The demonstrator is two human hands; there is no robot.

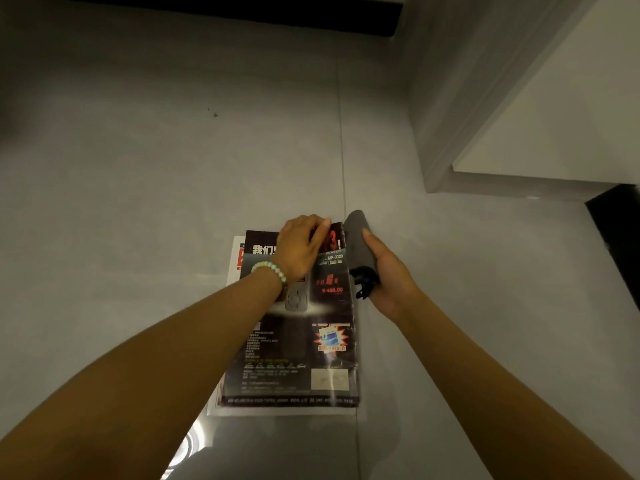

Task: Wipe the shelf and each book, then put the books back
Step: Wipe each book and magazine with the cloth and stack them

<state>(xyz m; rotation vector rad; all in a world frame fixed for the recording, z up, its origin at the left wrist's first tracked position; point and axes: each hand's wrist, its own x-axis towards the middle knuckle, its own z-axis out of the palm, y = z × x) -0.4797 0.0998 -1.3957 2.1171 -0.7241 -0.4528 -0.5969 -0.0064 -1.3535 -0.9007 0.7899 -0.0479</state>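
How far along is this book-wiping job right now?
Apparently done: the dark magazine and a white magazine beneath lie on the floor. In hand: the left hand grips the dark magazine's far edge; the right hand holds a grey cloth beside it. Left: putting them back; no shelf shows.

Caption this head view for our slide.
Left hand holds a dark magazine by its top; right hand grips a grey cloth.

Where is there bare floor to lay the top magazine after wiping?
The widest bare floor lies left of the dark magazine, up to the black strip at the top. A narrower patch lies right of the tile seam, between the right hand holding the cloth and the grey plinth. It is crowded only where the left hand grips that magazine.
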